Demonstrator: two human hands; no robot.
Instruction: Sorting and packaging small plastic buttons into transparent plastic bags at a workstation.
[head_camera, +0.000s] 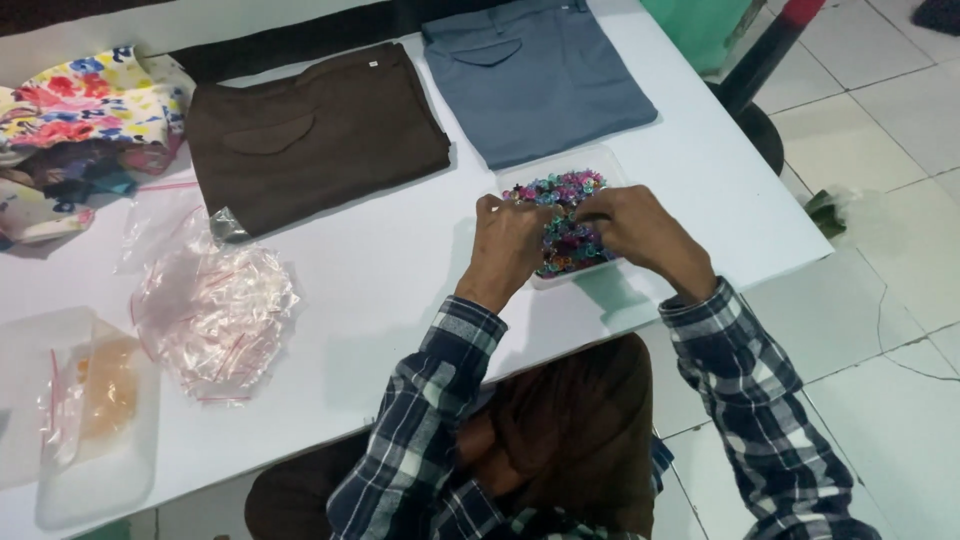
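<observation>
The shallow clear tray (532, 178) of small multicoloured beads (566, 190) sits near the table's (400, 270) front edge, just below the grey folded trousers (540, 75); a nudge might tip it and scatter beads. Left hand (508, 243) curls, fingertips pinching among the beads. Right hand (632, 228) bends over the tray, pinching likewise.
</observation>
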